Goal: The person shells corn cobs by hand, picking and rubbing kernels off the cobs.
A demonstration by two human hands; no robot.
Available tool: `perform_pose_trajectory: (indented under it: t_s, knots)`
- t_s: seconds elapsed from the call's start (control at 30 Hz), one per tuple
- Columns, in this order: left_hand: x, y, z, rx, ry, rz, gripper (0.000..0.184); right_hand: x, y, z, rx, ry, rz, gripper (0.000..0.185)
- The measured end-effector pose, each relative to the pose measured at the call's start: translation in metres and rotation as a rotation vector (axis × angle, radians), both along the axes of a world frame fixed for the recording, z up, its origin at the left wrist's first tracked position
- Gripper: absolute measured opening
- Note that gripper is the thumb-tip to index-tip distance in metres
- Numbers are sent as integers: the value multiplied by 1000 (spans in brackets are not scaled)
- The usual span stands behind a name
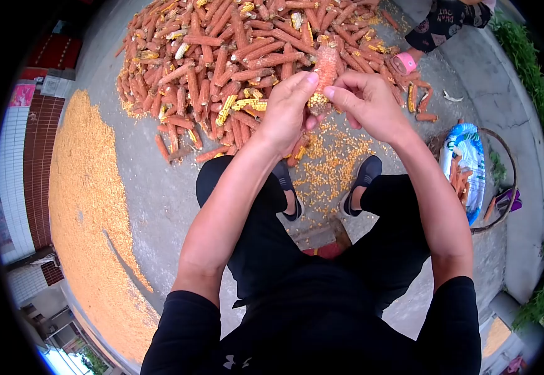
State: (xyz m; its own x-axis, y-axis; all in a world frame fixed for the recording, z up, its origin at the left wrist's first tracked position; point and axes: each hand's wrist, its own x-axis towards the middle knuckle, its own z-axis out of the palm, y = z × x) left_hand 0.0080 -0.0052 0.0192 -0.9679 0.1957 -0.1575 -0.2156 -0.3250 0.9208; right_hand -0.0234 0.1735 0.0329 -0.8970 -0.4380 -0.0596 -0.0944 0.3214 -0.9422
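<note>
Between my two hands is a corn cob (326, 72), mostly stripped to pinkish red, with yellow kernels left at its lower end. My left hand (289, 106) is wrapped round its left side, the thumb pointing up along it. From the right, my right hand (369, 103) grips the lower part, its thumb pressed by the kernels. Some fingers of both hands are hidden behind the cob. Just beyond lies a big heap of reddish cobs (222, 69), a few still bearing yellow kernels. Loose kernels (328, 169) are scattered on the ground below my hands.
A wide spread of yellow kernels (91, 200) covers the ground at left. At right stands a basket (510, 187) with a blue-and-white lining (472, 147) and some cobs inside. Another person's leg in patterned dark cloth (440, 28) and a pink shoe (404, 62) border the heap.
</note>
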Motion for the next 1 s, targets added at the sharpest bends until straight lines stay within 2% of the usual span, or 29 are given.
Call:
perform_pose_trajectory:
  t_s: [0.1, 0.3, 0.4, 0.7, 0.8, 0.93, 1.0]
  knots:
    - [-3, 1, -10, -83, 65, 6, 36, -2, -1, -2, 51, -56, 42, 25]
    - [-3, -1, -9, 70, -46, -11, 37, 0, -5, -18, -153, 23, 48, 16]
    - [-4, -2, -7, 121, -50, -16, 37, 0, -3, -15, -212, -67, 28, 16]
    - [-3, -3, -3, 178, -82, -51, 34, -6, -1, -26, -162, 10, 40, 20]
    - [-5, 1, -5, 8, -105, 18, 28, -11, 3, -20, -396, -278, -39, 24]
    - [-4, 2, -9, -252, -37, -34, 28, -10, -1, -17, -445, -435, -95, 27]
    - [-4, -1, -10, -117, -69, -42, 29, -14, 5, -21, -567, -500, -31, 23]
